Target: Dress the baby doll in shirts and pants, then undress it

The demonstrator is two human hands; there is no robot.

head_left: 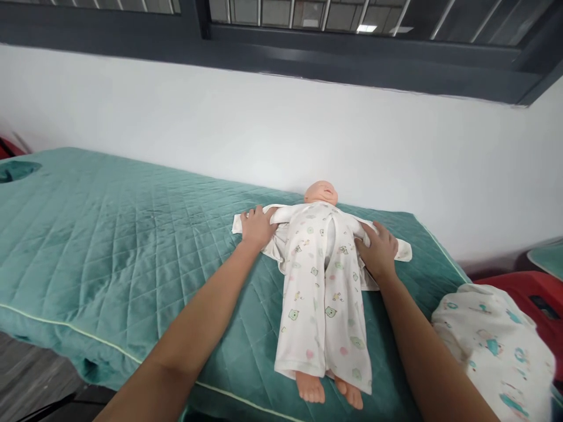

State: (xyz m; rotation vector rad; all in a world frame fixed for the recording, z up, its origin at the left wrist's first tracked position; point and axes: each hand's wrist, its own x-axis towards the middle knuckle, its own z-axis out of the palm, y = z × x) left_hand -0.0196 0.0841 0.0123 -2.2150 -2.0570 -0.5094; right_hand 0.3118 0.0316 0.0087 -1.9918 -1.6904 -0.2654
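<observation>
A baby doll [321, 191] lies on its back, with its bare feet [310, 388] toward me. White baby clothing [303, 293] with small green and pink prints covers its front down to the ankles; a long gap runs down the middle. White sleeves spread out to both sides. My left hand [258, 227] is closed around the sleeve [237, 224] on the left, thumb toward the doll's shoulder. On the other side, my right hand [378, 251] grips the right-hand sleeve [403, 251], its fingers curled over the cloth. Whether the doll's arms are inside is hidden.
Under the doll is a bed with a green quilted cover [132, 234], its far edge against a white wall [197, 129]. A white printed cloth bundle [497, 351] lies at the lower right by a red chair [528, 293]. A barred, dark-framed window [308, 50] is above.
</observation>
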